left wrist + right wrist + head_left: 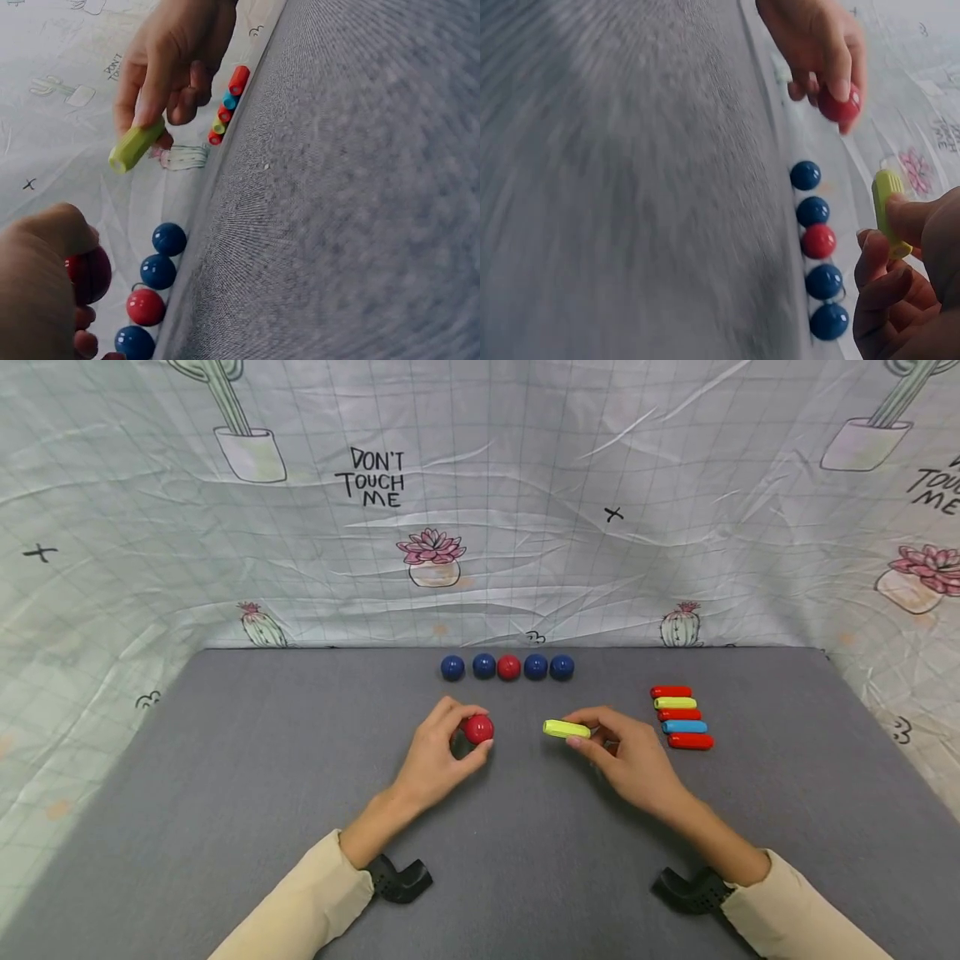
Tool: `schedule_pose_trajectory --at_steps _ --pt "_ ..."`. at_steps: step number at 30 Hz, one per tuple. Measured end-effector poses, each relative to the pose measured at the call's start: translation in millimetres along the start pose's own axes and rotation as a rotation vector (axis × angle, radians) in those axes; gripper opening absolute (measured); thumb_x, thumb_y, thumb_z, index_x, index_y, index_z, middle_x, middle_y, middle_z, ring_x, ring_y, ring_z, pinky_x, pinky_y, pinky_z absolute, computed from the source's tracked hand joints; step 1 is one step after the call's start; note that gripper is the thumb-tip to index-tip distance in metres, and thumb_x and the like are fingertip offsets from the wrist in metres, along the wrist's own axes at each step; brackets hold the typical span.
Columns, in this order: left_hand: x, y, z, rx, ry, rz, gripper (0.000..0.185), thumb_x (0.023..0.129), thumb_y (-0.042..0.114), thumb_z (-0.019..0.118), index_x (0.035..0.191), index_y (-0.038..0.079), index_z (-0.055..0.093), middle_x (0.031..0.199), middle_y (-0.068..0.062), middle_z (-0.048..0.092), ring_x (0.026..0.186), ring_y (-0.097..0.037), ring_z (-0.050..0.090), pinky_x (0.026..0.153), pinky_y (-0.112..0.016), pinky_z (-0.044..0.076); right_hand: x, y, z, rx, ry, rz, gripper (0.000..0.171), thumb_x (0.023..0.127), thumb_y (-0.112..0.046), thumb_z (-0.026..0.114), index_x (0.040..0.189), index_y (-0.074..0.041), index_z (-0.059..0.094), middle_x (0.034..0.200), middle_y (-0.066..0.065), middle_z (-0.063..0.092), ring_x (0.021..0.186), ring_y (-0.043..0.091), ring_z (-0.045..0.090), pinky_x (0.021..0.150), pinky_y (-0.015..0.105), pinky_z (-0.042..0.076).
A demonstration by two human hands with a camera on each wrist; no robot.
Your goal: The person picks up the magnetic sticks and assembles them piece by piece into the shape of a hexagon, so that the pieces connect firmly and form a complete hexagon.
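Observation:
My left hand (431,760) pinches a glossy red ball (479,728) between thumb and fingers, raised over the grey table. Opposite it, my right hand (633,758) holds a short yellow-green ribbed stick (566,728) by one end, its free end pointing left toward the ball. A gap separates the ball and the stick. Both held things also show in the right wrist view, the red ball (838,103) at the top and the yellow-green stick (887,210) lower right. The left wrist view shows the held ball (91,274) partly hidden behind the left hand.
At the table's back edge, a row has blue balls (452,667) on both sides of one red ball (508,667). To the right lies a column of red sticks (691,741), a blue stick (684,727) and a yellow-green stick (675,702). A printed cloth (525,585) hangs behind.

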State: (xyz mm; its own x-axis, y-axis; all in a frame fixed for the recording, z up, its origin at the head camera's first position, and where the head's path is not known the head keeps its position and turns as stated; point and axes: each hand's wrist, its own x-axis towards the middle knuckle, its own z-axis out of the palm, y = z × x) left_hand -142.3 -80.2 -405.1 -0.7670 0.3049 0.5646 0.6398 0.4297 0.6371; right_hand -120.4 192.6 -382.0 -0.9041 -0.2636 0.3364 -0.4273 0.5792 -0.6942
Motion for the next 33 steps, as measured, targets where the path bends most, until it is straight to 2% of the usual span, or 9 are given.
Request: schedule_pose_trajectory --at_steps 4,8,15,19,24,29,33 --pt "-1.5 -2.1 2.2 0.001 -0.024 0.007 0.033 0.081 0.011 0.076 0.111 0.002 0.064 0.093 -0.003 0.049 0.075 -0.021 0.050 0.064 -0.033 0.044 2 -5 11 0.037 -0.027 0.015 0.025 0.088 -0.017 0.071 0.112 -0.021 0.066 0.083 -0.005 0.061 0.060 0.011 0.052 0.050 0.026 0.042" --pt "-2.3 -3.4 2.6 -0.003 -0.035 0.053 0.035 0.081 0.012 0.078 0.112 0.002 0.065 0.095 -0.004 0.050 0.078 -0.023 0.052 0.066 -0.035 0.046 1 -7 18 0.062 -0.057 0.051 0.024 0.089 -0.018 0.070 0.112 -0.022 0.065 0.078 -0.004 0.059 0.058 0.012 0.051 0.050 0.026 0.041" --pt "-3.6 -5.9 1.8 0.050 -0.057 0.138 0.039 0.078 0.020 0.081 0.112 0.007 0.067 0.099 -0.001 0.064 0.089 -0.019 0.056 0.078 -0.038 0.045 -3 -7 23 0.084 -0.081 0.068 0.023 0.089 -0.020 0.070 0.111 -0.024 0.066 0.076 -0.006 0.057 0.057 0.012 0.049 0.050 0.026 0.040" --pt "-4.3 -7.4 1.5 0.093 -0.069 0.152 0.038 0.078 0.023 0.081 0.110 0.009 0.068 0.090 0.002 0.064 0.081 -0.019 0.055 0.074 -0.037 0.043 -4 -6 26 0.103 -0.098 0.065 0.023 0.089 -0.021 0.070 0.111 -0.024 0.066 0.075 -0.005 0.056 0.057 0.012 0.049 0.051 0.026 0.040" --pt "-5.4 -7.7 2.4 0.099 -0.094 0.164 0.035 0.077 0.023 0.082 0.107 0.010 0.068 0.086 0.003 0.062 0.076 -0.017 0.052 0.069 -0.034 0.042 -5 -6 28 0.123 -0.107 0.066 0.023 0.088 -0.021 0.070 0.111 -0.024 0.066 0.076 -0.005 0.056 0.058 0.012 0.049 0.051 0.025 0.039" --pt "-5.9 -6.4 3.1 0.083 -0.127 0.215 0.034 0.077 0.023 0.082 0.105 0.009 0.068 0.090 0.002 0.062 0.080 -0.015 0.055 0.074 -0.035 0.044 -6 -8 30 0.122 -0.130 0.057 0.022 0.088 -0.022 0.070 0.110 -0.024 0.066 0.077 -0.005 0.055 0.060 0.012 0.049 0.051 0.025 0.039" --pt "-6.9 -6.6 3.7 0.080 -0.142 0.231 0.034 0.078 0.025 0.080 0.105 0.009 0.068 0.091 0.001 0.063 0.082 -0.014 0.055 0.076 -0.035 0.044 -7 -8 32 0.119 -0.144 0.056 0.021 0.089 -0.022 0.070 0.109 -0.024 0.066 0.077 -0.006 0.055 0.059 0.011 0.048 0.051 0.025 0.039"
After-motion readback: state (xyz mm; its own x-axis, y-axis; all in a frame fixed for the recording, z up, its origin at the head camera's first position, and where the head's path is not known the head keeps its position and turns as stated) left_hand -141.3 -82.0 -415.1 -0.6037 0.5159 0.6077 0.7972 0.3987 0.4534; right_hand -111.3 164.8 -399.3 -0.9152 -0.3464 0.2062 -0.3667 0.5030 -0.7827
